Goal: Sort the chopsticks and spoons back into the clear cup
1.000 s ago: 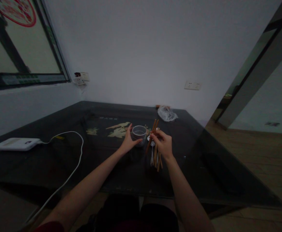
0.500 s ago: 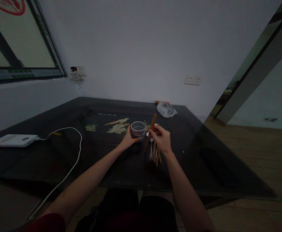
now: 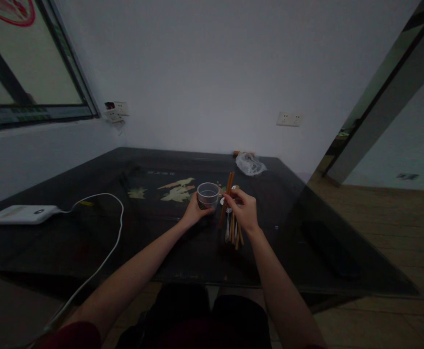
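Observation:
My left hand (image 3: 193, 214) wraps around a small clear plastic cup (image 3: 208, 194) that stands on the dark glass table (image 3: 88, 242). Just to the right of the cup, my right hand (image 3: 244, 210) is closed on a bundle of brown wooden chopsticks (image 3: 228, 190). The sticks rise past my fingers and lean toward the cup's rim. A few pale metal spoons (image 3: 228, 230) hang down in the same grip, below my palm.
A white box-shaped device (image 3: 21, 214) with a white cable (image 3: 113, 240) lies at the table's left. A crumpled clear plastic bag (image 3: 250, 165) sits at the far edge by the wall. A dark flat object (image 3: 330, 248) rests on the right side.
The camera tipped slightly, so everything shifted in the picture. My left hand closed more snugly around the cup, and my right hand brought the chopsticks a little nearer to it.

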